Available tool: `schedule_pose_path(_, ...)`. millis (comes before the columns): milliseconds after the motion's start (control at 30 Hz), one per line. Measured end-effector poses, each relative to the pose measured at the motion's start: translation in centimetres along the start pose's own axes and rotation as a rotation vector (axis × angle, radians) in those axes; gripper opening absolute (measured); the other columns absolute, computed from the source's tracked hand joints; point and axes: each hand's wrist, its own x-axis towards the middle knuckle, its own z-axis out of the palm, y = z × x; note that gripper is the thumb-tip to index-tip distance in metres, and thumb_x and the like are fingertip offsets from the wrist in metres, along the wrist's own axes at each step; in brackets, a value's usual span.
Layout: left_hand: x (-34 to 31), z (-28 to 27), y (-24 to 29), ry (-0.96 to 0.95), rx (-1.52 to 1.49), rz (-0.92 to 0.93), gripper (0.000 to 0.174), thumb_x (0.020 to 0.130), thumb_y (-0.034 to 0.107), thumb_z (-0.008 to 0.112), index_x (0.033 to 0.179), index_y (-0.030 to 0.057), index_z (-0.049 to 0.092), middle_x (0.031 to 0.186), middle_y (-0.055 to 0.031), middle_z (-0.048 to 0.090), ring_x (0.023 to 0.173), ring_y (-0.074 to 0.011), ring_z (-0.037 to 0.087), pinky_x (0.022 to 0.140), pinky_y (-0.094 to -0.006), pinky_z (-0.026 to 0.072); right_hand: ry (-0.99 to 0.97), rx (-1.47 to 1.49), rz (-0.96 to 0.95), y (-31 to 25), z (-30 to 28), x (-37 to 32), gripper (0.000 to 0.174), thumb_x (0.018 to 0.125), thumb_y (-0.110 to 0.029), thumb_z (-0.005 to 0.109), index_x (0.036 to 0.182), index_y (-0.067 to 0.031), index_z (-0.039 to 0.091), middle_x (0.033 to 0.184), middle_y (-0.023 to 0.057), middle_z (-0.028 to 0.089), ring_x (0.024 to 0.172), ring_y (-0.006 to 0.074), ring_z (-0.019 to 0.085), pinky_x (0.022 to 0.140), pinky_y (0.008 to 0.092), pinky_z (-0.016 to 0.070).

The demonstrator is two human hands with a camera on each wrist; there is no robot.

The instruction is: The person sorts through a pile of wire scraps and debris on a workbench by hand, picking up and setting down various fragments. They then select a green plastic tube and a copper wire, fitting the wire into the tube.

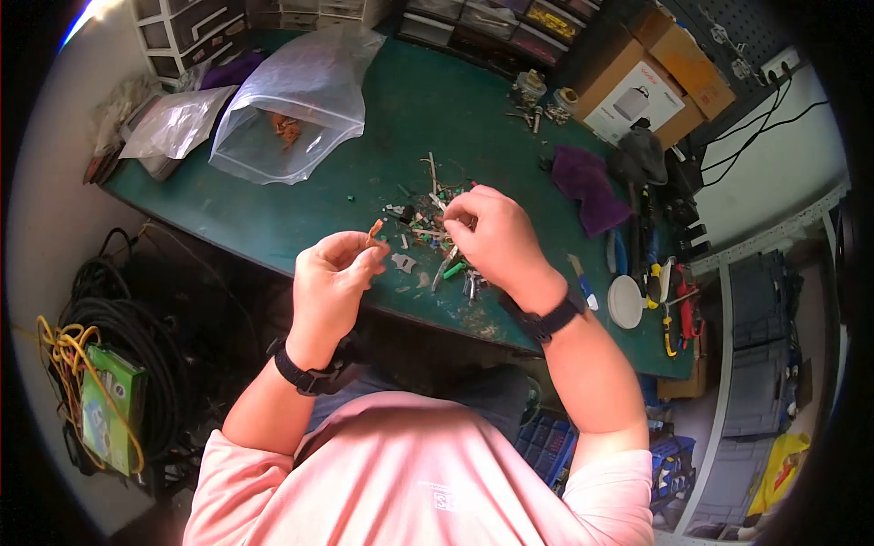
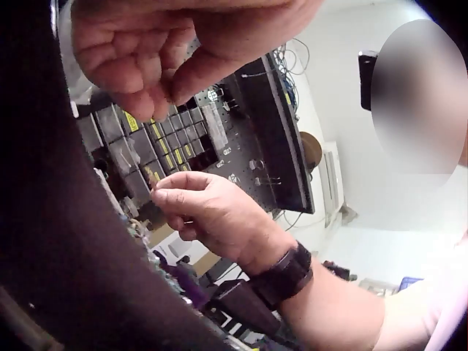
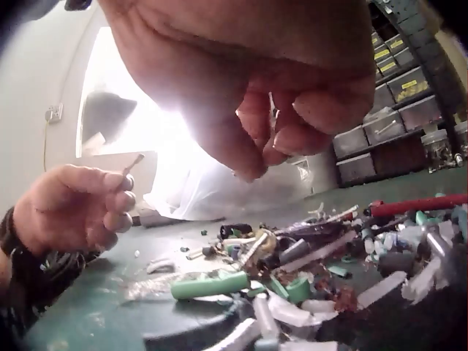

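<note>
My left hand (image 1: 332, 278) pinches a small copper-coloured strand (image 1: 375, 229) between thumb and fingertips, above the table's near edge; the strand (image 3: 133, 164) also shows in the right wrist view. Over the heap of scraps (image 1: 428, 218), my right hand (image 1: 501, 241) has its fingers curled and thumb tip against them. A tiny brownish bit (image 2: 151, 178) appears at its fingertips in the left wrist view, though its shape is unclear. Below that hand lie a green tube (image 3: 210, 286), clear and white tube pieces, and reddish-brown bits (image 3: 346, 297).
An open clear bag (image 1: 300, 109) with copper-coloured material lies at the back left. At the right are a purple cloth (image 1: 590, 189), a round white lid (image 1: 625, 302), a knife (image 1: 583, 282) and pliers. Drawers and a cardboard box (image 1: 637, 86) stand behind.
</note>
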Motion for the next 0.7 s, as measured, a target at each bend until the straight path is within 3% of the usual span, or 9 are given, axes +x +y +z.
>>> schedule_pose_path(133, 0.3, 0.8, -0.9, -0.122, -0.193, 0.098, 0.016, 0.088, 0.002, 0.067, 0.104, -0.0034, 0.068, 0.107, -0.0114, 0.069, 0.086, -0.0136, 0.069, 0.066, -0.0230, 0.0539, -0.101, 0.035, -0.076, -2.5, -0.6, -1.5, 0.005, 0.077, -0.008, 0.067, 0.080, -0.0044, 0.067, 0.079, 0.0110, 0.062, 0.074, 0.0303, 0.063, 0.065, 0.0379, 0.0502)
schedule_pose_path(233, -0.4, 1.4, -0.8, -0.131, -0.153, 0.104, 0.017, 0.088, 0.001, 0.068, 0.104, -0.0038, 0.068, 0.104, -0.0104, 0.070, 0.085, -0.0128, 0.068, 0.068, -0.0237, 0.0547, -0.137, -0.049, -0.140, -3.7, -0.5, -2.4, 0.008, 0.080, -0.014, 0.065, 0.082, -0.0065, 0.066, 0.081, 0.0109, 0.061, 0.077, 0.0316, 0.064, 0.067, 0.0422, 0.0521)
schedule_pose_path(433, -1.5, 1.2, -0.7, -0.166, 0.038, 0.116, 0.013, 0.088, 0.000, 0.068, 0.100, -0.0052, 0.067, 0.092, -0.0085, 0.071, 0.079, -0.0113, 0.066, 0.070, -0.0240, 0.0552, -0.114, 0.017, -0.170, -4.4, -0.2, -3.0, 0.008, 0.080, -0.013, 0.065, 0.083, -0.0059, 0.065, 0.082, 0.0112, 0.061, 0.079, 0.0317, 0.064, 0.067, 0.0421, 0.0521)
schedule_pose_path(500, -1.9, 1.3, -0.3, -0.140, -0.050, 0.139, 0.009, 0.088, 0.000, 0.066, 0.096, -0.0036, 0.067, 0.081, -0.0029, 0.068, 0.073, -0.0060, 0.062, 0.065, -0.0206, 0.0504, -0.106, 0.045, -0.170, -4.5, -0.1, -3.2, 0.008, 0.080, -0.013, 0.065, 0.083, -0.0059, 0.064, 0.082, 0.0111, 0.061, 0.079, 0.0316, 0.064, 0.067, 0.0420, 0.0521)
schedule_pose_path(633, -1.3, -0.9, 0.2, -0.033, 0.023, 0.123, 0.005, 0.085, -0.003, 0.065, 0.089, -0.0026, 0.068, 0.082, -0.0042, 0.069, 0.071, -0.0064, 0.062, 0.065, -0.0204, 0.0507, -0.051, 0.129, -0.153, -4.5, -1.2, -3.9, 0.009, 0.079, -0.012, 0.068, 0.086, -0.0062, 0.065, 0.082, 0.0111, 0.062, 0.076, 0.0310, 0.064, 0.065, 0.0401, 0.0516)
schedule_pose_path(700, 0.7, -3.9, 0.8, 0.045, 0.188, 0.321, 0.006, 0.085, -0.006, 0.064, 0.089, -0.0027, 0.067, 0.084, -0.0054, 0.070, 0.071, -0.0091, 0.063, 0.063, -0.0236, 0.0513, -0.054, 0.167, -0.127, -4.2, -2.9, -4.9, 0.011, 0.079, -0.010, 0.071, 0.088, -0.0056, 0.066, 0.081, 0.0107, 0.062, 0.072, 0.0298, 0.064, 0.062, 0.0374, 0.0505)
